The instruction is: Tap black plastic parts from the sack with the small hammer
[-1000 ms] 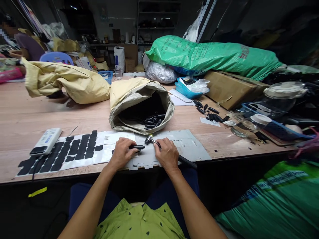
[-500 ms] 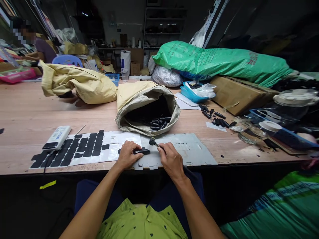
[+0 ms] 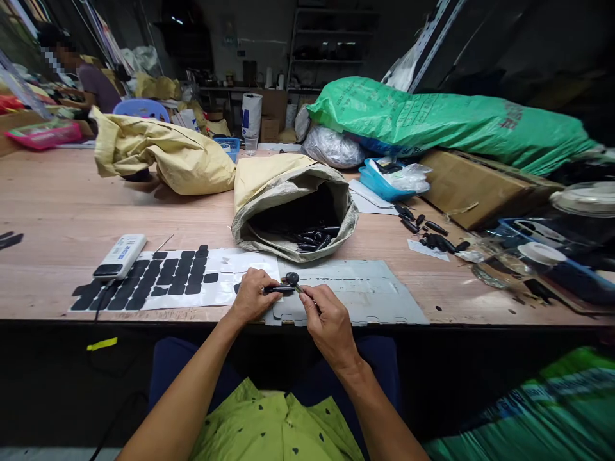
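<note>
My left hand (image 3: 252, 296) grips a slim black handle-like piece (image 3: 282, 289) at its left end, low over a grey board (image 3: 355, 298). In my right hand (image 3: 331, 320) is a small tool with a round black head (image 3: 291, 279) on a thin metal shaft. That head sits at the upper side of the black piece; whether the two touch I cannot tell. To the left lies a white sheet (image 3: 223, 261) bearing rows of black rounded patches (image 3: 175, 275). Behind the board a sack (image 3: 245, 221) gapes toward me, with several similar black pieces (image 3: 314, 238) inside.
A white device (image 3: 122, 256) with a cable rests on the sheet's left part. Loose black pieces (image 3: 437, 242), a cardboard box (image 3: 475, 186) and a long green sack (image 3: 442, 121) occupy the right. A second tan sack (image 3: 168, 157) lies at left; a person (image 3: 96, 83) sits beyond.
The round tool head has come down and left, closer to the black piece. My left hand keeps its hold. The whole view has swung slightly left.
</note>
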Demonstrator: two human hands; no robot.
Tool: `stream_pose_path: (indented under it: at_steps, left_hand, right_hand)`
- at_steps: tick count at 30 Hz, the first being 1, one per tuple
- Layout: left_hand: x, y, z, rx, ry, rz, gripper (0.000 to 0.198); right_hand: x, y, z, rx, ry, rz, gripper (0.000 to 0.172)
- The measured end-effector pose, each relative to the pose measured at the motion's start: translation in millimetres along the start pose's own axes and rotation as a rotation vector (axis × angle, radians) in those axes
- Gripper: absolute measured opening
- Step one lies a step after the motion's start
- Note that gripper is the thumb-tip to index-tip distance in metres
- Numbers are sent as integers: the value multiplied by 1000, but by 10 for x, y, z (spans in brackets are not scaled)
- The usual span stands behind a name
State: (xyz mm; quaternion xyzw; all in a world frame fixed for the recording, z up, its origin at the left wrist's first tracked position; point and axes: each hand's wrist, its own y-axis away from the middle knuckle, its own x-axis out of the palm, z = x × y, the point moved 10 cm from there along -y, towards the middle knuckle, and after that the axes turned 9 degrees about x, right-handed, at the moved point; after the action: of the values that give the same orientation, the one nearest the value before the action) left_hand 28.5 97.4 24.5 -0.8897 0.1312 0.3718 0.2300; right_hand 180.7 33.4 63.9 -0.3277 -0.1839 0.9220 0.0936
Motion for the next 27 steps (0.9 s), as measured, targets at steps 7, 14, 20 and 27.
stream_pose_path:
  at_steps: [7,14,20,27]
  left_hand:
    - [-6,-3,-12,9,-4,-8,11]
    - [-17,-4,-7,10,-3,-15,13]
    - [-26,-4,-24,12,-14,-13,13]
    - [-21,-2,-49,4,-68,-7,16]
  right_hand:
    - [147,84,-93,-4,103,55,22]
    - [7,76,-158,27,71,-8,21]
    - [-21,23,-243,47,75,2,22]
    - [-80,-282,-449,51,361,-58,22]
